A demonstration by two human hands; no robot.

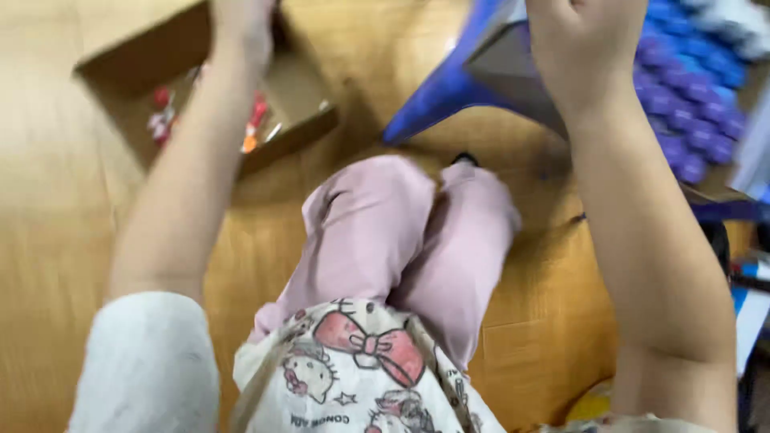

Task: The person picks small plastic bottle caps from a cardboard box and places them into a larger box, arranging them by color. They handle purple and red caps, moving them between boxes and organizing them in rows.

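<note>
I look straight down at my own lap in pink trousers (401, 240) and a cartoon-print shirt (353, 369). Both my arms reach up and away. My left hand (241, 24) is at the top edge, over an open cardboard box (120, 72); its fingers are cut off by the frame. My right hand (585, 40) is raised at the top right, fingers curled, against a blue and grey box-like thing (457, 80). Whether it grips that thing is not visible.
The cardboard box holds small red and white items (164, 112). A tray of purple and blue round caps (690, 104) lies at the upper right. Wooden floor (48, 200) spreads around. Blue and white objects (750, 273) sit at the right edge.
</note>
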